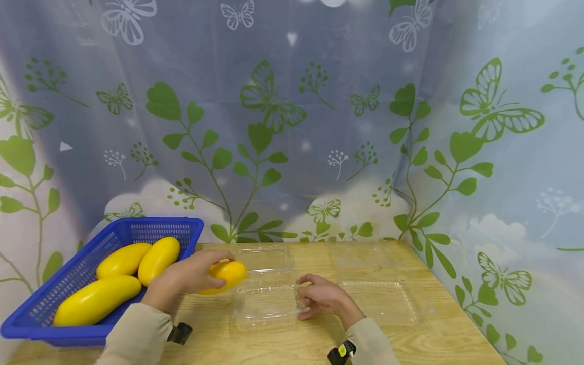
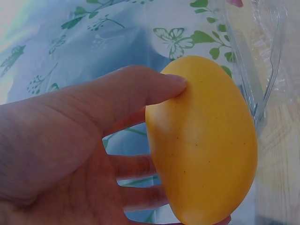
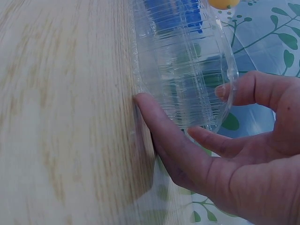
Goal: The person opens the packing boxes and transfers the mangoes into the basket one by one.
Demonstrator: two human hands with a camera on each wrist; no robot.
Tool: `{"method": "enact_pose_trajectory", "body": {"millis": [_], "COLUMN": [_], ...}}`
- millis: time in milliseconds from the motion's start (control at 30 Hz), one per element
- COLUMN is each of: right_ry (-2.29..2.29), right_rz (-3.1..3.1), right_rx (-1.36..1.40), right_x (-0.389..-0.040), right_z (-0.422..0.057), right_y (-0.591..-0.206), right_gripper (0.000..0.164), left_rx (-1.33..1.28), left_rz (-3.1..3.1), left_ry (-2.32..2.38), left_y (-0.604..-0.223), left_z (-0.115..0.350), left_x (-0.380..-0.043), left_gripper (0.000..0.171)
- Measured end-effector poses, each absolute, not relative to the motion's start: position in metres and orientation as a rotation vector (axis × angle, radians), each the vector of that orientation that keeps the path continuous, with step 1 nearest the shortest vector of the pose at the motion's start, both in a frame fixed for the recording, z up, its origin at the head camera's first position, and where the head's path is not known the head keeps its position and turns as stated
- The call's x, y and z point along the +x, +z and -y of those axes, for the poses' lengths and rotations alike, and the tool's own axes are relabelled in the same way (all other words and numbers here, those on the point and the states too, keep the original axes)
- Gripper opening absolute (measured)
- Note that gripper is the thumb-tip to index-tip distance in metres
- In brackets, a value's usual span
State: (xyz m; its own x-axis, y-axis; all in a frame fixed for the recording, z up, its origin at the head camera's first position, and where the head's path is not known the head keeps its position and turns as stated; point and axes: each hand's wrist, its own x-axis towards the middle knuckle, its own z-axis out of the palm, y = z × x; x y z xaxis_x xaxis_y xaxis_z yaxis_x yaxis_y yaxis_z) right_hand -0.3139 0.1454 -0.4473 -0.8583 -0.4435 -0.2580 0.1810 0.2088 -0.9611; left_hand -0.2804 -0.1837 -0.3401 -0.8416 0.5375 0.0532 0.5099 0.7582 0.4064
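A yellow mango is in my left hand, above the table between the blue basket and a clear plastic clamshell container. In the left wrist view the thumb presses one side of the mango; the other fingers pass behind it, partly hidden. At the container's right end is my right hand. The right wrist view shows its thumb at the rim of the container and the fingers low along the wall, holding that end. The container's lid lies folded back behind it.
A blue plastic basket with three yellow mangoes stands at the left. Right of my right hand lies a second opened clear container on the wooden table. A patterned curtain hangs behind and at the right.
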Motion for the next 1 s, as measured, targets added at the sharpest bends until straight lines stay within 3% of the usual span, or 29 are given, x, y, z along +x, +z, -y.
{"method": "enact_pose_trajectory", "body": {"millis": [1000], "right_ry": [-1.695], "right_rz": [-2.003], "right_rx": [-0.247], "right_x": [-0.315], "right_z": [-0.145], "right_y": [-0.449], "right_gripper": [0.058], "left_rx": [0.891], "left_rz": [-2.936], "left_ry": [0.555], "left_y": [-0.331], "left_z": [0.214], "left_x": [-0.276], "left_gripper": [0.049]}}
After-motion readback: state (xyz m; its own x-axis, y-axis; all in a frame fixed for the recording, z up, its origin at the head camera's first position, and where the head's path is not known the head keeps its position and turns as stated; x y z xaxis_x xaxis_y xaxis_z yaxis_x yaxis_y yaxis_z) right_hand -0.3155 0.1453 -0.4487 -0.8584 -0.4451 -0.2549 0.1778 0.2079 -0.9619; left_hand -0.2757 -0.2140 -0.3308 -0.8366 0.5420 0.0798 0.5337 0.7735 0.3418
